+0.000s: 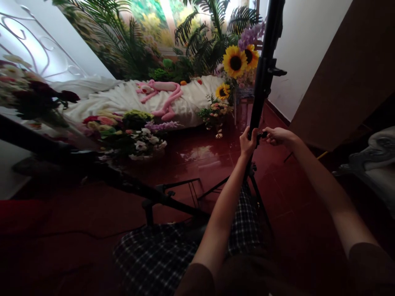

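Note:
A tall black tripod stand pole rises in front of me, with its legs spread on the floor. My left hand is wrapped around the pole at about chest height. My right hand reaches in from the right, its fingers pinching a small black locking knob on the side of the pole. The stand's clamp joint above the hands shows a further black knob. Neither hand touches anything else.
A second black stand arm slants across the left of the view. Ahead lies a white-draped bed with a pink plush toy, surrounded by bouquets, sunflowers and palm fronds. The red tile floor is glossy. A dark cable runs along the lower left.

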A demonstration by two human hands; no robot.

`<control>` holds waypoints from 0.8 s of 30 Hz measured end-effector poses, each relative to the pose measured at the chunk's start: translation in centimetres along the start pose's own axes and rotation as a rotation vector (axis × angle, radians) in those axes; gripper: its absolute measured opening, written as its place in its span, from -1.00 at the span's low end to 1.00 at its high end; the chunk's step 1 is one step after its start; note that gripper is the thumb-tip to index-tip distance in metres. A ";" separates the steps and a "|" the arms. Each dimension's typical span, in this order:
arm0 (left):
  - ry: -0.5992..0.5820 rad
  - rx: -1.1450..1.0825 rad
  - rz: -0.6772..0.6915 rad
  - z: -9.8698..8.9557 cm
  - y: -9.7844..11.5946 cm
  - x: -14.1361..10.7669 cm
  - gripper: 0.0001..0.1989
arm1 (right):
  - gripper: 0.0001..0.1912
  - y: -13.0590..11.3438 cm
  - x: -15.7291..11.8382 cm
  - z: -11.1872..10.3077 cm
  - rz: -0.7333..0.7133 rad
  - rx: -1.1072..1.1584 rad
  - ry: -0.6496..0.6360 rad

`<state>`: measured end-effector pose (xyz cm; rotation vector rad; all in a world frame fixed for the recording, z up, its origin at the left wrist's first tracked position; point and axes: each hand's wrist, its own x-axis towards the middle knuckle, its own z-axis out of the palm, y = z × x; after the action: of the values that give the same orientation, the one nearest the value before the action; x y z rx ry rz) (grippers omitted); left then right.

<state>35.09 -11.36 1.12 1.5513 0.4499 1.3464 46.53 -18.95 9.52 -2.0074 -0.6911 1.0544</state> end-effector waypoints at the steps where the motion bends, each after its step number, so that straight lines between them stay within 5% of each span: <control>1: 0.007 0.004 0.008 0.0 -0.1 0.0 -0.37 | -0.70 0.3 0.2 0.0 -0.024 0.033 -0.020; 8: 0.009 0.019 0.040 0.0 -0.4 0.0 -0.39 | -0.66 2.6 1.1 -0.8 -0.313 0.054 -0.275; 14: -0.005 0.007 0.027 -0.1 -0.2 -0.1 -0.40 | -0.53 3.8 1.4 -1.4 -0.679 0.002 -0.163; 24: -0.006 0.005 0.045 -0.1 -0.1 -0.1 -0.39 | -0.59 0.7 1.3 -2.7 -0.840 -0.437 -0.091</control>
<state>35.00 -11.36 0.96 1.5776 0.4173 1.3754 49.57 -19.42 9.37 -1.7031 -1.7330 0.5027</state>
